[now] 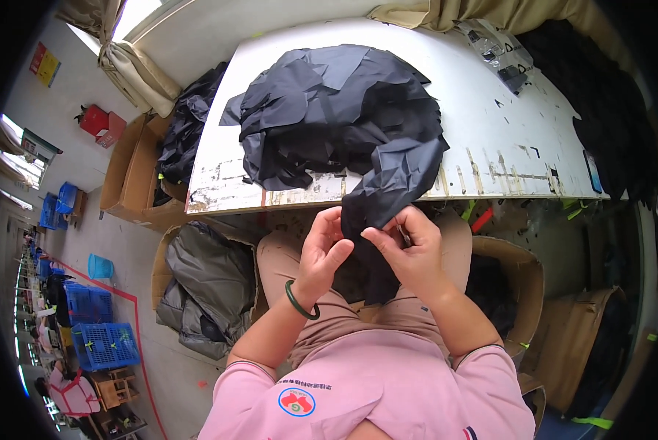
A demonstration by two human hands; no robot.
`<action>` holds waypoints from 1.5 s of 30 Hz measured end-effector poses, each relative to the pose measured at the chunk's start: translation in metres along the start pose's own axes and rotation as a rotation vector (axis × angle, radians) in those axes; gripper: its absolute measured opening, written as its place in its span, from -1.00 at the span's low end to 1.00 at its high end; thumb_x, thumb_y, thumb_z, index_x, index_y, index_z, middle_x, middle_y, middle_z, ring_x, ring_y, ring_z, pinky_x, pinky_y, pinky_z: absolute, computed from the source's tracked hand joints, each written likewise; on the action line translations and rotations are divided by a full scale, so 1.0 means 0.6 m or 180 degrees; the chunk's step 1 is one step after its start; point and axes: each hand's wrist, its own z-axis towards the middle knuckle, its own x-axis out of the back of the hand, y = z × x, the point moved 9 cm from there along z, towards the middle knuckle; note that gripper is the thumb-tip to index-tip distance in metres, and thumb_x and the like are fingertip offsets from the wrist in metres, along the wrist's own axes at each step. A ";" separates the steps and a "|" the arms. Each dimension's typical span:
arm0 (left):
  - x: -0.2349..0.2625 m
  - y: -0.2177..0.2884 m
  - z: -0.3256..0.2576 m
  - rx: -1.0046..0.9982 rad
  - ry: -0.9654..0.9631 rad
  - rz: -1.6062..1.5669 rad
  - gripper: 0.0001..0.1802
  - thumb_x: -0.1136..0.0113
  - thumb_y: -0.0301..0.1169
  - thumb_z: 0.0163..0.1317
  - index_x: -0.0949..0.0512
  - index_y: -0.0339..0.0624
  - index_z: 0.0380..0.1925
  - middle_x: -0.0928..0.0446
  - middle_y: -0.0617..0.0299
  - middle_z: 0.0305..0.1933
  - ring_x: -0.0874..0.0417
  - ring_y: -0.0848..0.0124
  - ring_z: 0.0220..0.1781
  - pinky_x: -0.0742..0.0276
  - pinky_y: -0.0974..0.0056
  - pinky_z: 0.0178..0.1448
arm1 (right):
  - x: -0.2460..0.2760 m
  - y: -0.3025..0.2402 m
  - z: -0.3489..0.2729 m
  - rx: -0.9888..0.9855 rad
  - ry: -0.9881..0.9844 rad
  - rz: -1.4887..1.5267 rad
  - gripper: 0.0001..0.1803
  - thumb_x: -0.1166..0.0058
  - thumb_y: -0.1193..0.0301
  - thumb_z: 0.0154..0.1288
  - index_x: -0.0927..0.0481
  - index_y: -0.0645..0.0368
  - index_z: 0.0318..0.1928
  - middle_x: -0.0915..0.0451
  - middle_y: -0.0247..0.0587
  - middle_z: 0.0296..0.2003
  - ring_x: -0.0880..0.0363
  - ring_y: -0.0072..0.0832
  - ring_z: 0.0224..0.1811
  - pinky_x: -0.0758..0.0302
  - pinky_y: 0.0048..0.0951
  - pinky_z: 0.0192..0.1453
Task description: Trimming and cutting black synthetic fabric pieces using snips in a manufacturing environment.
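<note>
A piece of thin black fabric [384, 198] hangs over the near edge of the white table and down between my knees. Its upper part runs into a crumpled heap of black fabric [292, 110] on the tabletop. My left hand [325, 253] grips the left edge of the hanging piece, its fingers partly behind the cloth and the thumb in front. On the opposite edge, my right hand [411, 246] pinches the cloth between thumb and curled fingers. A dark green bangle [296, 302] circles my left wrist.
The white table [512, 139] has a worn, stained near edge. A clear plastic bag [496, 51] and more black fabric [613, 110] lie toward the right. Cardboard boxes [127, 172] of cloth flank the table and my legs; grey fabric [211, 271] fills one at left.
</note>
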 end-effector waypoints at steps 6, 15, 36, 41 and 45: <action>0.023 -0.036 0.032 0.0275 -0.0501 -0.0458 -0.74 -0.16 -0.65 0.23 -0.50 -0.27 -0.06 -0.50 0.24 -0.01 -0.50 0.54 -0.01 -0.42 0.40 0.09 | -0.001 0.002 0.000 0.0138 -0.0140 -0.0162 -0.73 -0.40 0.48 0.03 -0.49 0.22 -0.40 -0.45 -0.35 -0.54 -0.32 -0.68 -0.55 -0.31 -0.60 -0.50; 0.028 0.017 0.046 0.0166 -0.0633 -0.0184 -0.79 -0.20 -0.70 0.17 -0.55 -0.36 -0.18 -0.55 0.26 -0.12 -0.53 0.52 -0.06 -0.43 0.40 0.09 | 0.033 -0.027 0.019 0.0164 0.0194 -0.0214 -0.57 -0.43 0.49 0.01 -0.33 0.15 -0.31 -0.40 -0.46 -0.50 -0.23 -0.77 -0.53 -0.27 -0.68 -0.48; 0.034 0.015 0.000 -0.0089 -0.0032 0.0649 -0.77 -0.31 -0.70 0.07 -0.56 -0.34 -0.25 -0.53 0.37 -0.37 -0.51 0.66 -0.31 -0.40 0.53 -0.23 | -0.023 -0.025 -0.006 0.0827 -0.0574 -0.0681 -0.67 -0.33 0.51 0.00 -0.57 0.19 -0.17 -0.58 -0.12 -0.31 -0.61 -0.21 -0.36 -0.54 -0.37 -0.37; 0.021 0.050 -0.014 -0.0616 0.0274 0.0498 -0.80 -0.22 -0.72 0.13 -0.55 -0.34 -0.23 -0.56 0.25 -0.34 -0.54 0.58 -0.31 -0.46 0.49 -0.22 | -0.016 -0.014 -0.005 0.0553 -0.0458 -0.0547 -0.75 -0.33 0.55 -0.03 -0.57 0.23 -0.29 -0.51 -0.17 -0.46 -0.50 -0.30 -0.48 -0.44 -0.39 -0.44; -0.009 0.086 0.001 -0.0686 -0.0274 0.1727 -0.77 -0.21 -0.72 0.13 -0.56 -0.30 -0.20 -0.57 0.19 -0.28 -0.56 0.54 -0.28 -0.47 0.48 -0.18 | -0.010 -0.015 -0.005 0.0628 -0.0472 -0.0743 -0.76 -0.36 0.55 -0.05 -0.57 0.25 -0.35 -0.49 -0.18 -0.51 -0.44 -0.36 -0.53 -0.38 -0.44 -0.46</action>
